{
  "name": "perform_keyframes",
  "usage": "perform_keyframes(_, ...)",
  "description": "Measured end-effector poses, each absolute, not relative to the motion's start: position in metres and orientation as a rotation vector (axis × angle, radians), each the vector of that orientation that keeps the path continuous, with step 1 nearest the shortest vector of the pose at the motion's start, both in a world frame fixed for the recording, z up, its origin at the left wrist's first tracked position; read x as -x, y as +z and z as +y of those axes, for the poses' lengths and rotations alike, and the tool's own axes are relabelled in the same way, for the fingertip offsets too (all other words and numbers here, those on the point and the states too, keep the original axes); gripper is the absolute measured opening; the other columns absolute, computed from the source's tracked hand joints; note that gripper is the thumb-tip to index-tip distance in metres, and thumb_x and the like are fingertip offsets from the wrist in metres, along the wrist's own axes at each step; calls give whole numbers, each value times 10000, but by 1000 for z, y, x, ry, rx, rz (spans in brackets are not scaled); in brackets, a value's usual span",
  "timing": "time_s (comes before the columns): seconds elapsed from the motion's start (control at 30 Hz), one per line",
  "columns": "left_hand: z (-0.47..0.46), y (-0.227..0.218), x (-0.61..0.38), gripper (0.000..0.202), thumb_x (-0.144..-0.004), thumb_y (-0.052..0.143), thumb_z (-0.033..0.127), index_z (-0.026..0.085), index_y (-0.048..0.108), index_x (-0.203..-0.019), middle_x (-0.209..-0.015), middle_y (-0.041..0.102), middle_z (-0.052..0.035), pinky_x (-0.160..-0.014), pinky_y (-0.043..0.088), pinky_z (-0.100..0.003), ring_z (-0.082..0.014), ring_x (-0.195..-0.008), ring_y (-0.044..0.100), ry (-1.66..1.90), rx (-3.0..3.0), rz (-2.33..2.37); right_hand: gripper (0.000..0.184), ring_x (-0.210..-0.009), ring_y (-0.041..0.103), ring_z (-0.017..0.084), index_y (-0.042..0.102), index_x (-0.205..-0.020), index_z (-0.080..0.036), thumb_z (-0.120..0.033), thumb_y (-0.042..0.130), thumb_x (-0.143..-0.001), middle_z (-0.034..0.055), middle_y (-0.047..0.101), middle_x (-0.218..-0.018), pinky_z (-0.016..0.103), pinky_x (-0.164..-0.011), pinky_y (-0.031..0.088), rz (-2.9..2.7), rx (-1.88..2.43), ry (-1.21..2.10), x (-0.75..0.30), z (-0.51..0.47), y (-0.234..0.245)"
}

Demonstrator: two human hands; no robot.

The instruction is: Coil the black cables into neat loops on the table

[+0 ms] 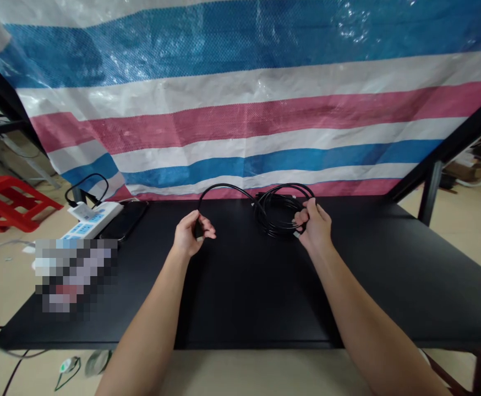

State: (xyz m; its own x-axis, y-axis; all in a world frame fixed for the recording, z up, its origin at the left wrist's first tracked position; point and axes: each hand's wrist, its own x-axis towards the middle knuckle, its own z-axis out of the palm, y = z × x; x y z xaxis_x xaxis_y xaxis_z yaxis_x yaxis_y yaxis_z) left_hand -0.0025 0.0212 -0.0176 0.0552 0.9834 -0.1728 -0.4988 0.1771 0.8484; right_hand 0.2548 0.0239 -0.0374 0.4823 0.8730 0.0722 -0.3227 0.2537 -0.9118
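Note:
A black cable [279,230] lies looped in a loose coil over the back middle of the black tabletop [257,297]. My right hand [313,223] is closed on the right side of the coil, thumb on top and fingers around the loops. From the coil one length of cable arches up and over to the left. Its end is pinched in my left hand [193,231], where a small light-coloured tip shows below the fingers. Part of the coil is hidden behind the right fingers.
At the left stand a white power strip [96,220] with a plugged-in charger [81,212] and a dark phone [127,220]. A pixelated patch covers something nearer. A striped plastic sheet [244,126] hangs behind the table. A red stool [13,201] is on the floor.

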Motion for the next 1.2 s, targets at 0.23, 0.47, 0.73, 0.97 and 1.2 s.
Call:
perform_keyframes(0.23, 18, -31, -26, 386, -750, 629, 310, 163, 446, -443, -763, 656, -51, -806, 494, -340, -218, -964, 625, 1385, -633, 801, 677, -351, 252, 79, 249, -535, -239, -854, 533, -531, -102, 183, -393, 185, -277, 192, -788, 813, 1345, -225, 13, -35)
perform_keyframes(0.47, 12, -32, -46, 321, -739, 620, 289, 169, 490, -471, -656, 612, -32, -830, 485, -372, -202, -863, 633, 1370, -355, 880, 737, -429, 324, 75, 383, -572, -226, -821, 672, -246, -79, 361, -482, 194, -347, 222, -931, 645, 1435, -196, 3, -45)
perform_keyframes(0.73, 11, -28, -55, 260, -831, 529, 216, 160, 588, -585, -503, 495, 26, -737, 514, -271, -118, -623, 612, 1448, -131, 924, 378, -478, 434, 90, 399, -592, -218, -329, 756, -533, -65, 443, -536, 194, -379, 275, -879, 689, 1457, -193, 4, -52)
perform_keyframes(0.97, 12, -42, -53, 408, -770, 610, 261, 184, 421, -416, -736, 670, -44, -867, 485, -282, -180, -914, 650, 1431, -517, 750, 495, -367, 349, 68, 335, -511, -222, -436, 782, -517, -96, 339, -389, 172, -300, 214, -704, 896, 1342, -190, 8, -48)
perform_keyframes(1.2, 11, -52, -61, 545, -761, 628, 508, 184, 395, -391, -783, 700, -85, -826, 499, -317, -217, -913, 658, 1401, -746, 851, 651, -343, 293, 59, 248, -500, -229, -728, 662, -560, -100, 243, -386, 162, -262, 192, -679, 898, 1268, -197, 10, -45)
